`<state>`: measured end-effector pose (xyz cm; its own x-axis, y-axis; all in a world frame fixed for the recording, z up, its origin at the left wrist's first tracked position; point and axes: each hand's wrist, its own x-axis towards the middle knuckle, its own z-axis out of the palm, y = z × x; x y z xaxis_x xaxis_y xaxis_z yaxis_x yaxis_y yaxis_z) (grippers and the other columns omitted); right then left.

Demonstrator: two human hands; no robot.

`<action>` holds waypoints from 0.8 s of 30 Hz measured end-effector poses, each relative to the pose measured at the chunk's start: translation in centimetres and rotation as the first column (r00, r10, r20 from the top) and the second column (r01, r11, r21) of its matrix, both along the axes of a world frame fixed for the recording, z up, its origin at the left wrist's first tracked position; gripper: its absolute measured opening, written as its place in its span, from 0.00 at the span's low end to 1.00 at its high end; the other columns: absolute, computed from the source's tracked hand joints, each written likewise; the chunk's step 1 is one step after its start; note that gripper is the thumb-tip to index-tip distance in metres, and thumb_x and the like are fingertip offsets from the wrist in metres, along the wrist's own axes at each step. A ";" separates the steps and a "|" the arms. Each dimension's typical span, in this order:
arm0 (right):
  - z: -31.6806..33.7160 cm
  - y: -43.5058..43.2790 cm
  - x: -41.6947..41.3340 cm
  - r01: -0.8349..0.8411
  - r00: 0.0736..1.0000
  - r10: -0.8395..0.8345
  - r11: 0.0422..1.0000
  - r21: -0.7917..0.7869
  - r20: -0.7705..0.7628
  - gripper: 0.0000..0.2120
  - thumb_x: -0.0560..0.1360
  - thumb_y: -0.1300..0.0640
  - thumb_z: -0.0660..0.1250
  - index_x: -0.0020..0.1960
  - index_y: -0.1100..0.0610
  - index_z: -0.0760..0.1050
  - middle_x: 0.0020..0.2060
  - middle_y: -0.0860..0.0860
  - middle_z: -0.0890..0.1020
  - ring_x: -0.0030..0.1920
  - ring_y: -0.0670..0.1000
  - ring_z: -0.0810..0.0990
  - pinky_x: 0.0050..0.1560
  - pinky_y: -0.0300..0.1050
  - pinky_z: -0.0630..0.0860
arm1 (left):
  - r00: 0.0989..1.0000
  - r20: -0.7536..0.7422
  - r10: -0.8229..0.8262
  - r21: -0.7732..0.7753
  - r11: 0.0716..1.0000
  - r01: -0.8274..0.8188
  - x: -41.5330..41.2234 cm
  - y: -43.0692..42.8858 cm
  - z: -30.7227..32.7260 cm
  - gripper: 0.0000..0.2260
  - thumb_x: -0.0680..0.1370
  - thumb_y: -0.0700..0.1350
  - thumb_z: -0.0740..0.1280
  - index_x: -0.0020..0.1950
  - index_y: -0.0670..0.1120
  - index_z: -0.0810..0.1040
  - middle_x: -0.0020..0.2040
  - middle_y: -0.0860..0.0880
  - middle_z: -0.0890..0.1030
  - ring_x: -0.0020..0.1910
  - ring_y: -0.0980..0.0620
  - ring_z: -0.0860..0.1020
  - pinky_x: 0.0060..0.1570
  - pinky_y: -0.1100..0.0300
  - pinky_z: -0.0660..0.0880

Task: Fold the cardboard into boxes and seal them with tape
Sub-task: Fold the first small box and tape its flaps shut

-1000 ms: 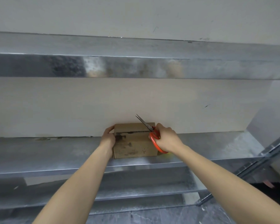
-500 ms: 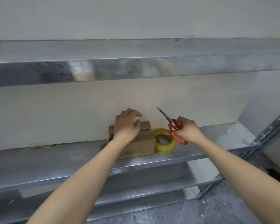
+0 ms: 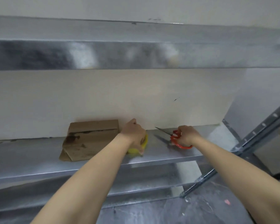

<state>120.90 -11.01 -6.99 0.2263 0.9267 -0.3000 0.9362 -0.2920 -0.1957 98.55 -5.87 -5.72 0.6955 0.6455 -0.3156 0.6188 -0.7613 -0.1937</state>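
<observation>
On the metal shelf (image 3: pixel 31 156), left hand (image 3: pixel 133 135) fingers curled round tape roll (image 3: pixel 132 150), right hand (image 3: pixel 187 136) fingers gripping scissors (image 3: pixel 174 137)

Light even, moderate, diffuse; source not in frame. Pale smeared reflections on the upper shelf front (image 3: pixel 136 55), brightest centre-left and centre-right; dark patch under the scissors (image 3: pixel 172 135) on the middle shelf (image 3: pixel 39 156), shadow or reflection, cannot tell; lower frame dimmer. Whole picture soft; left hand (image 3: pixel 133 136) and yellow tape roll (image 3: pixel 136 149) motion-blurred; shelf lines bow toward the edges.
</observation>
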 end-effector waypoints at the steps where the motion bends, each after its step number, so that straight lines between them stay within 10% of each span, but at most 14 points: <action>1: -0.2 0.2 0.7 -0.018 1.000 0.019 0.999 -0.038 0.012 0.21 0.72 0.43 0.72 0.56 0.58 0.76 0.59 0.54 0.80 0.59 0.56 0.78 0.46 0.40 0.68 | 0.999 -0.014 0.028 -0.015 0.999 -0.029 0.5 0.0 -0.1 0.21 0.66 0.64 0.73 0.34 0.48 0.73 0.41 0.51 0.82 0.40 0.50 0.74 0.53 0.56 0.58; 7: -0.4 1.7 1.3 -0.151 0.980 0.170 0.974 -0.169 0.108 0.10 0.73 0.51 0.69 0.42 0.58 0.74 0.45 0.55 0.80 0.47 0.55 0.79 0.34 0.39 0.70 | 0.973 0.051 0.226 -0.136 0.966 -0.218 1.9 0.2 0.0 0.11 0.73 0.55 0.69 0.45 0.49 0.74 0.53 0.47 0.80 0.55 0.45 0.77 0.57 0.53 0.63; 11: 1.1 2.8 -1.0 -0.168 0.974 0.184 0.978 0.126 -0.130 0.11 0.78 0.56 0.65 0.59 0.58 0.76 0.58 0.55 0.78 0.58 0.54 0.77 0.53 0.42 0.72 | 0.865 0.257 0.432 -0.371 0.870 -0.324 1.3 1.2 2.3 0.13 0.74 0.54 0.69 0.52 0.47 0.78 0.52 0.47 0.80 0.52 0.46 0.78 0.49 0.57 0.72; 16: 5.4 2.3 -5.0 -0.111 0.733 0.314 0.931 0.348 -0.603 0.10 0.79 0.49 0.66 0.58 0.50 0.78 0.55 0.46 0.81 0.57 0.45 0.78 0.54 0.36 0.70 | 0.704 0.470 0.532 -0.580 0.788 -0.207 -0.4 0.9 4.5 0.12 0.79 0.49 0.66 0.59 0.47 0.78 0.56 0.50 0.80 0.56 0.50 0.77 0.58 0.55 0.72; 24: 9.4 1.7 -9.0 -0.266 0.729 0.376 0.925 0.270 -0.572 0.11 0.76 0.48 0.70 0.55 0.52 0.77 0.48 0.49 0.81 0.48 0.47 0.77 0.47 0.38 0.70 | 0.317 0.644 0.696 -0.744 0.666 0.052 -6.2 -0.6 7.0 0.09 0.81 0.38 0.62 0.52 0.48 0.81 0.50 0.50 0.82 0.52 0.52 0.78 0.57 0.58 0.72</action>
<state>111.95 -9.27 2.38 -0.2712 0.9560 -0.1120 0.6364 0.0907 -0.7660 92.38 -6.46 1.31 0.5530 0.8286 -0.0875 0.3398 -0.1284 0.9317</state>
